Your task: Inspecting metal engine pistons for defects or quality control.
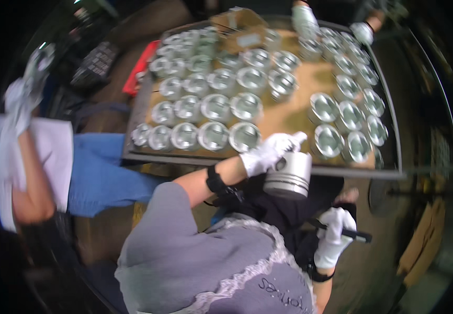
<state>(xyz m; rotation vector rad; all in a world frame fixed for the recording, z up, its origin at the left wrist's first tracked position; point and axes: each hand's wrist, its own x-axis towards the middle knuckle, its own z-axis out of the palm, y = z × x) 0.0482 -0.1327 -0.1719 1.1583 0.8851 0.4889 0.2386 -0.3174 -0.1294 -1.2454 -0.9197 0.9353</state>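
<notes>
A silvery metal piston with ring grooves around its lower end hangs just off the table's near edge, its pin hole facing out. My white-gloved left hand grips its upper rim, fingers closed. Lower down on the right, my gloved right hand is wrapped around a black stick-like tool, perhaps a thick marker; its exact kind I cannot make out. Closest to my left hand on the table is a standing piston, at the front of several rows.
More pistons stand in rows on the right of the dark-rimmed table. A cardboard box is at its far side, a red bin beyond its left edge. Across, a co-worker's gloved hands reach in. Another person is at left.
</notes>
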